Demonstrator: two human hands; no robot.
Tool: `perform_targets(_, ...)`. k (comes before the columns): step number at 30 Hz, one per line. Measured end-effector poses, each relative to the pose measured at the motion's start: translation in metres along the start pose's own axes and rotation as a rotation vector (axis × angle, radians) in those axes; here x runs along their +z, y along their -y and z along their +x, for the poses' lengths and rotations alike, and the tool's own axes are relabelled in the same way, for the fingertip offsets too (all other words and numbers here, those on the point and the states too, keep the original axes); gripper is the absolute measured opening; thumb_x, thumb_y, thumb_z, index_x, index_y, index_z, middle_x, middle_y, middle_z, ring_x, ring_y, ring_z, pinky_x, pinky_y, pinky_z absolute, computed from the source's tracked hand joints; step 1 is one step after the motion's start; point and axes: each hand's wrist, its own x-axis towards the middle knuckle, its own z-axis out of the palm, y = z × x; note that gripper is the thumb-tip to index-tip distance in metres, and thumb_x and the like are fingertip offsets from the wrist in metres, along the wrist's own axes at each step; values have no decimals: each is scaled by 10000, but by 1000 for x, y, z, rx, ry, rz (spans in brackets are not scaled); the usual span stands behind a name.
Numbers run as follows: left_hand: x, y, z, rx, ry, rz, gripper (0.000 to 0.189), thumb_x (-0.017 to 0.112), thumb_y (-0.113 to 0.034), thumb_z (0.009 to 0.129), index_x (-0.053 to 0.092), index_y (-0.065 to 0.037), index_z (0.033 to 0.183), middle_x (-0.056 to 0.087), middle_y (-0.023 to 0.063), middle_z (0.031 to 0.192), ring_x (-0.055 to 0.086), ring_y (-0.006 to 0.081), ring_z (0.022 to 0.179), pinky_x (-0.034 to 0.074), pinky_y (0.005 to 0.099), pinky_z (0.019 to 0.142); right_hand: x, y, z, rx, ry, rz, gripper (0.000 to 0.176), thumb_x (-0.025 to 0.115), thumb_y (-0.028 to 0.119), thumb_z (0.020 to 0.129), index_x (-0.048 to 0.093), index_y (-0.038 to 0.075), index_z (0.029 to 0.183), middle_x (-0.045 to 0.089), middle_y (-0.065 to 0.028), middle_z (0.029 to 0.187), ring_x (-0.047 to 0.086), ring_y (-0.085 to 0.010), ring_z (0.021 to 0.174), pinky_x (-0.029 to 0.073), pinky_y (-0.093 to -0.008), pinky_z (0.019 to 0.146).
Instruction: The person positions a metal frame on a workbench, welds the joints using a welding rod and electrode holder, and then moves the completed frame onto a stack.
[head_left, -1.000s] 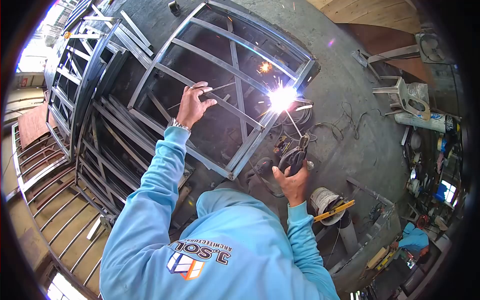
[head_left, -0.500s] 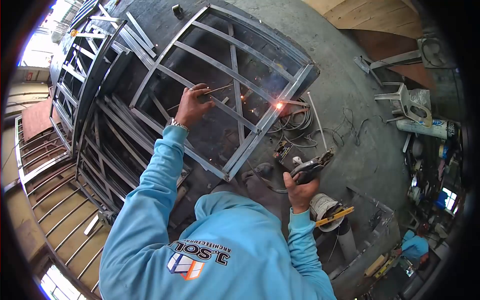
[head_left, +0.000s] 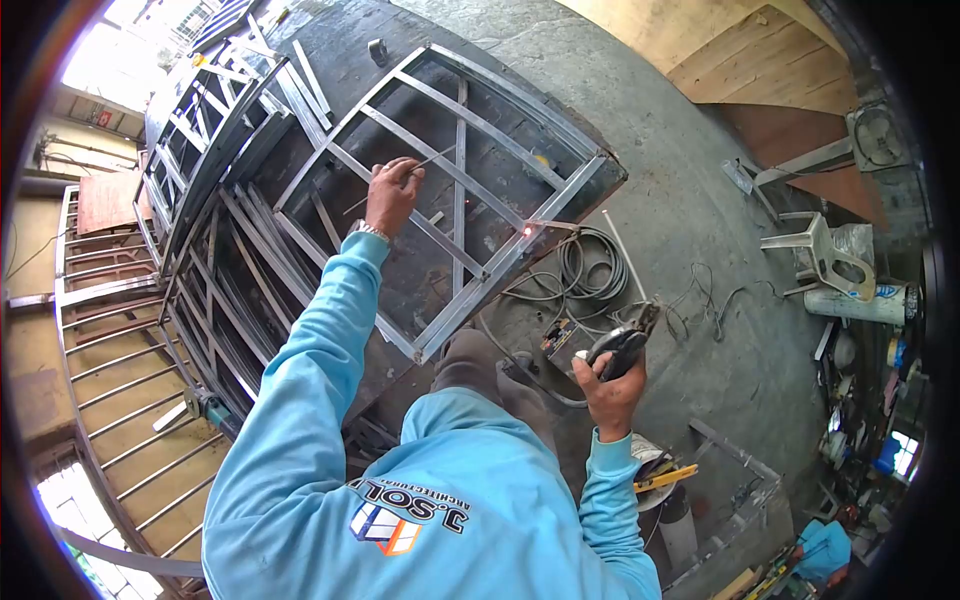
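A curved steel frame (head_left: 500,255) of flat bars lies on a dark table. My left hand (head_left: 390,195) rests on one of its cross bars and pinches thin welding rods that stick out to the right. My right hand (head_left: 612,385) grips an electrode holder (head_left: 622,345) with a long rod (head_left: 622,255) pointing up and away, clear of the frame. A small orange glow (head_left: 528,231) sits on the frame's right rail. Both arms wear light blue sleeves.
More steel frames (head_left: 215,150) are stacked at the left. Coiled cable (head_left: 590,265) and a small box (head_left: 565,340) lie on the concrete floor beside the frame. A white plastic chair (head_left: 825,255) stands at the right. A yellow level (head_left: 665,478) rests by my right elbow.
The bright arc and sparks at the frame's right rail have stopped, leaving a fading glow. My right hand pulled the electrode holder back from the joint. The left hand stayed on the cross bar.
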Motion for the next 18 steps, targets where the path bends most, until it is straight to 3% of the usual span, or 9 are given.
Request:
perform_targets(1,4,-5,4,53,2,24,273,705,-257,924,748,-109,1149,690,67,1259,562,312,1160,475,392,980,-2,0,6,-5,2,-25,504,891,195,720,522,55,1033,537,32,771,522,-71,637,458,-236,611)
perform_targets(2,15,1,8,93,20,75,386,703,-300,924,682,-161,1283,615,41,1393,525,309,1220,451,406,1014,-3,3,12,7,16,-91,498,895,226,717,527,55,1006,544,23,738,524,-86,620,464,-263,611)
perform_targets(6,41,-1,10,-1,63,191,555,702,-381,916,563,-205,1424,492,11,1528,511,307,1240,408,436,1060,-2,-5,39,-19,71,-286,512,896,306,715,535,51,973,554,15,709,528,-88,607,464,-274,591)
perform_targets(10,44,-14,7,-47,48,301,563,707,-425,900,591,-187,1396,481,-18,1537,518,288,1224,425,411,1039,12,-4,66,16,91,-392,609,920,319,676,555,-33,1015,642,-62,776,633,-137,636,545,-310,552)
perform_targets(18,46,-15,4,-47,37,371,534,695,-407,892,609,-187,1371,490,-39,1529,513,272,1187,417,392,1015,29,5,96,104,120,-375,560,911,279,672,562,-1,1010,685,-94,821,678,-173,663,559,-321,569)
